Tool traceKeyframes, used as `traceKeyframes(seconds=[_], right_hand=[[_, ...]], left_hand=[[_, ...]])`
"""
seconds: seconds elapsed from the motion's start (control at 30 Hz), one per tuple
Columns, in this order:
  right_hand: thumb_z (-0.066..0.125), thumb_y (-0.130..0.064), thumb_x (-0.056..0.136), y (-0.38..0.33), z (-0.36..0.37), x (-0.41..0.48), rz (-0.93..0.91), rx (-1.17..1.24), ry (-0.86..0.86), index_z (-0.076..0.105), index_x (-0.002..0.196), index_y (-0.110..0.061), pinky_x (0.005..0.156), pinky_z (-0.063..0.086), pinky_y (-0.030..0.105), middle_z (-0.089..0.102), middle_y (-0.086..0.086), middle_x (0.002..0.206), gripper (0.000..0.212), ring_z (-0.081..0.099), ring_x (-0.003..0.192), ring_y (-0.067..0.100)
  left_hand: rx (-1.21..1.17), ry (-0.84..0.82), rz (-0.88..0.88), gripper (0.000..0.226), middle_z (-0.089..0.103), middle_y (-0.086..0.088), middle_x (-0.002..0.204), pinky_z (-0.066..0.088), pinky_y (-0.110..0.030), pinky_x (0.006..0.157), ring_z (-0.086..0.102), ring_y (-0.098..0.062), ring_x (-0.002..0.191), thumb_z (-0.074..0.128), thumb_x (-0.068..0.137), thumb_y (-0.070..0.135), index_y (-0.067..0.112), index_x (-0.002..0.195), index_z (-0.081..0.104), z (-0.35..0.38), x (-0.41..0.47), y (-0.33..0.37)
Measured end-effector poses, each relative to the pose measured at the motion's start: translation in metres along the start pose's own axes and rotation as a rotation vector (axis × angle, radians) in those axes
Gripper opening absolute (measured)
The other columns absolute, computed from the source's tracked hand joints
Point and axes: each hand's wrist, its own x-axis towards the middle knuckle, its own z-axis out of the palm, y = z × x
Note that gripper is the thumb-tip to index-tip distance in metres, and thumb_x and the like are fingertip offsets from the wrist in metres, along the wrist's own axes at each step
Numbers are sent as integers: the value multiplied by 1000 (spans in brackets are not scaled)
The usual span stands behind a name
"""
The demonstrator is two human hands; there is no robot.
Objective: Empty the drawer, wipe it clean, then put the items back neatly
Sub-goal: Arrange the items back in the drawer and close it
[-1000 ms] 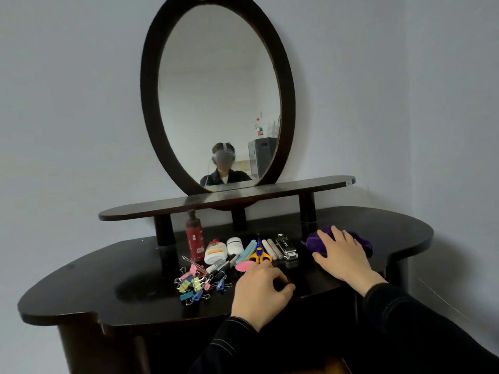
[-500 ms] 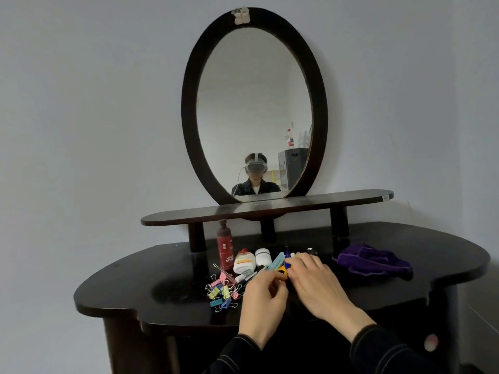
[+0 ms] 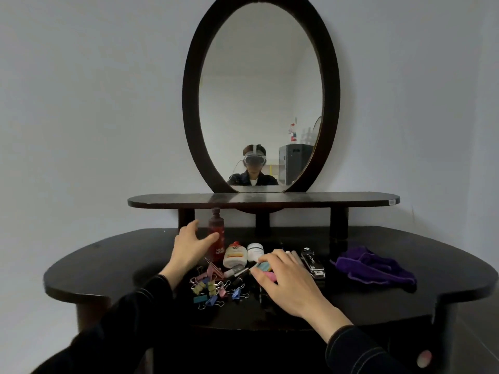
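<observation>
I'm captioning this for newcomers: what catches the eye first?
A tall oval dark-framed mirror towers above the dark wooden dressing table. Mid-table, colourful metal binder clips lie heaped between the left hand, by a red bottle, and the right hand; a crumpled purple cloth lies far right.

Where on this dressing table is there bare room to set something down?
Bare: the tabletop left of the left hand and binder clips; its right rim beyond the purple cloth; the upper shelf below the mirror. Crowded: the middle, from the red bottle to the cloth, under the right hand.
</observation>
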Motion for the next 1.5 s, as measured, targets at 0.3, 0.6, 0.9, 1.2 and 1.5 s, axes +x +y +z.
traceKeyframes(seconds=[0.3, 0.6, 0.9, 1.2, 1.5], right_hand=[[16, -73, 91, -1, 7, 14, 20, 95, -1, 57, 117, -38, 94, 40, 26, 49, -23, 116, 60, 42, 108, -2], [26, -65, 99, -1, 11, 19, 60, 113, 49, 58, 106, -40, 93, 41, 26, 52, -24, 110, 41, 48, 107, -2], [59, -34, 95, 1, 3, 71, 245, 190, 39, 59, 103, -39, 74, 49, 20, 62, -15, 97, 9, 61, 85, 1], [62, -41, 92, -23, 20, 148, 306, -76, -190, 68, 102, -27, 86, 56, 41, 69, -6, 106, 18, 64, 95, 14], [71, -58, 83, -59, 51, 164, 442, -163, -413, 61, 111, -15, 80, 50, 35, 67, 5, 107, 52, 66, 102, 27]], left_hand=[[-424, -213, -155, 75, 56, -11, 139, 43, -33, 90, 55, -24, 121, 74, 88, 27, 11, 151, 37, 23, 50, -33], [-317, -191, 21, 39, 66, -8, 101, 53, -37, 87, 66, -25, 96, 79, 81, 11, 8, 113, 58, 27, 46, -37], [-337, 75, 65, 34, 63, -3, 93, 58, -37, 64, 66, -21, 76, 69, 83, 45, 25, 102, 50, 14, 38, -49], [-168, 21, 69, 32, 62, 3, 87, 56, -36, 65, 64, -15, 72, 65, 77, 48, 29, 97, 47, 17, 31, -55], [-160, 62, 20, 26, 61, 3, 81, 40, -25, 52, 61, -11, 65, 65, 79, 44, 26, 88, 48, 17, 33, -60]])
